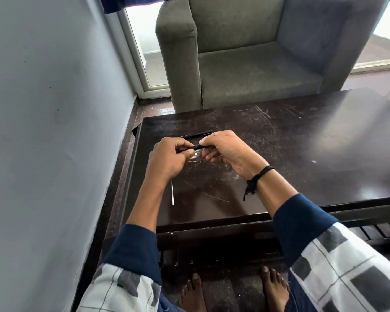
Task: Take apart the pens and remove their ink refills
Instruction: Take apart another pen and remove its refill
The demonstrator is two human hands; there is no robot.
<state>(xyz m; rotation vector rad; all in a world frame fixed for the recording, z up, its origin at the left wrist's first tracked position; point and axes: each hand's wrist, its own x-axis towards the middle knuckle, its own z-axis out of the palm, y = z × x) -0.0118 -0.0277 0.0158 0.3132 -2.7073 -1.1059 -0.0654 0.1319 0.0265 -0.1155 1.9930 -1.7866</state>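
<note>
While your left hand and right hand each pinch an end of the dark pen just above the table (a thin pale rod, likely a refill, lies by your left wrist), twist the halves apart gently.

The dark, glossy bench is heavily scratched. At its eight o'clock, close to the left edge, a thin pale refill lies pointing twelve to six. Dark pen pieces lie at ten o'clock. A white speck sits at three o'clock.
</note>
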